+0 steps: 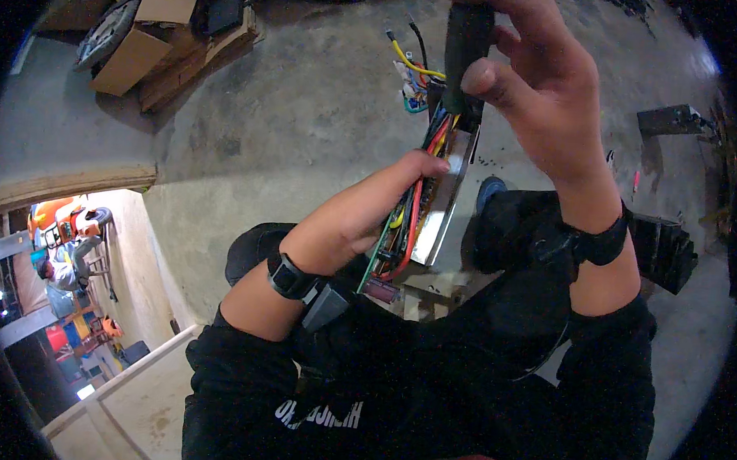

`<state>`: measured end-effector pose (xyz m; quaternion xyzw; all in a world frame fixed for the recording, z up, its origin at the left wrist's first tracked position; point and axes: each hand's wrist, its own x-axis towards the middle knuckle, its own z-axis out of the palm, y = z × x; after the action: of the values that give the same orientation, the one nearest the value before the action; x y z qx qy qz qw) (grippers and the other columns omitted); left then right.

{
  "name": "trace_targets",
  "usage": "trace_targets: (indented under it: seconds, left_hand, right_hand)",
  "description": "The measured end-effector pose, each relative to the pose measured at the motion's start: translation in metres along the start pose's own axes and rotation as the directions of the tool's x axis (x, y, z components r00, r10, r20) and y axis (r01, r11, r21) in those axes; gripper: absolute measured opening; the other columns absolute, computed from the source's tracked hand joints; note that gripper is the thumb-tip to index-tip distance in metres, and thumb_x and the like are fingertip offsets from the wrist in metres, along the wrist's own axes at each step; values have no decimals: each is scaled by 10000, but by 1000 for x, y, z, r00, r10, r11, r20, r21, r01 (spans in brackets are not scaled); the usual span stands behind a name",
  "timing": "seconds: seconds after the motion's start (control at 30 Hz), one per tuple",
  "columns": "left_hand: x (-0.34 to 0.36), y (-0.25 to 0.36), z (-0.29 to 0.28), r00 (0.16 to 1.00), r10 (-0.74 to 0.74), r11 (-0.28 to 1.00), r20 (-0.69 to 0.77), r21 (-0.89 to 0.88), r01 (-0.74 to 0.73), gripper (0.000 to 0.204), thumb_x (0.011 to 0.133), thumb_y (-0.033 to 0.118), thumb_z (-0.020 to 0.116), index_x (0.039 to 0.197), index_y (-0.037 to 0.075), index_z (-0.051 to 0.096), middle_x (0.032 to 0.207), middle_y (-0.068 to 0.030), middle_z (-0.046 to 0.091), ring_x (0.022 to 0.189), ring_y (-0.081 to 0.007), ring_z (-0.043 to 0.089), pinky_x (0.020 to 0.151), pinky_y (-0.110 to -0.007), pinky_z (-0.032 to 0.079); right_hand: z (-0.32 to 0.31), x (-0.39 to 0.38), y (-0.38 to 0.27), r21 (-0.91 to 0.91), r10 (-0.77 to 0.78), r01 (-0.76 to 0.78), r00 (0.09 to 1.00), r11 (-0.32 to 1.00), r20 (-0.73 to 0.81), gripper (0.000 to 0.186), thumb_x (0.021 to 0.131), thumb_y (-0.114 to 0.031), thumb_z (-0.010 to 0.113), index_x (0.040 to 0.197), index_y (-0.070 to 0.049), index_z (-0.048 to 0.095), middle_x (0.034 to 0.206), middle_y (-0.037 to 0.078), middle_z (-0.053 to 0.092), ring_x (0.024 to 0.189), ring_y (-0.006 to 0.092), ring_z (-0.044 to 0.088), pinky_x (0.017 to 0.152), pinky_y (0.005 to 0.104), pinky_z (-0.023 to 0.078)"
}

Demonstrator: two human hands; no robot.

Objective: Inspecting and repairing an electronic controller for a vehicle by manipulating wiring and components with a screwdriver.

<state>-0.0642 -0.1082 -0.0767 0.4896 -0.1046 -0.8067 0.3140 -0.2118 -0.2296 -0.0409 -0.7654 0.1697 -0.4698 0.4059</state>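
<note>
My left hand (395,190) is closed around an electronic unit made of a circuit board (375,259), a shiny metal plate (439,221) and bundled red, yellow and black wires (416,211). The thumb presses on the metal plate near its upper part. Above the unit's far end, my right hand (548,82) grips a thick dark handle (468,58), held upright between thumb and fingers; its working tip is hidden. Loose yellow and black leads (413,55) and a small board with coloured wires (414,90) stick out beyond the far end.
Cardboard boxes (133,59) are piled at the far left. A dark metal case (673,120) and a black finned block (663,253) lie on the floor at right, near a small red object (636,181). Through a doorway at left, another person (69,268) is beside orange equipment.
</note>
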Motion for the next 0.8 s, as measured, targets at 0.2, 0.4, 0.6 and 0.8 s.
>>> trace_targets:
  seconds: [0.2,0.4,0.6,0.8]
  left_hand:
    - [5,-3,-7,997,-69,995,33,-70,71,359,865,341,565,1018,17,568,785,-56,639,626,-179,641,606,-281,548]
    - [4,-2,-5,1000,-1,998,1,-58,1,342,859,335,576,1005,25,578,769,-57,644,602,-170,639,567,-266,544]
    - [5,-3,-6,1000,-12,998,23,-56,13,334,866,338,565,997,30,577,783,-64,648,610,-170,643,571,-275,548]
    - [5,-6,-7,999,1,998,39,-68,1,343,875,352,547,986,29,574,800,-84,653,622,-177,648,579,-290,552]
  right_hand:
    - [9,-4,-7,140,82,-73,995,987,-55,340,855,-71,627,1173,3,531,1161,120,500,1037,200,563,893,331,487]
    - [3,2,-7,100,-38,36,999,994,21,296,866,-9,581,1159,5,537,1169,138,525,1052,201,567,878,332,495]
    - [1,2,-7,191,-57,44,996,981,64,330,837,-22,634,1154,-1,543,1132,116,514,1016,185,566,868,330,499]
    - [1,-2,4,188,-75,67,996,980,38,356,845,5,608,1190,3,518,1129,133,554,1019,185,571,880,337,489]
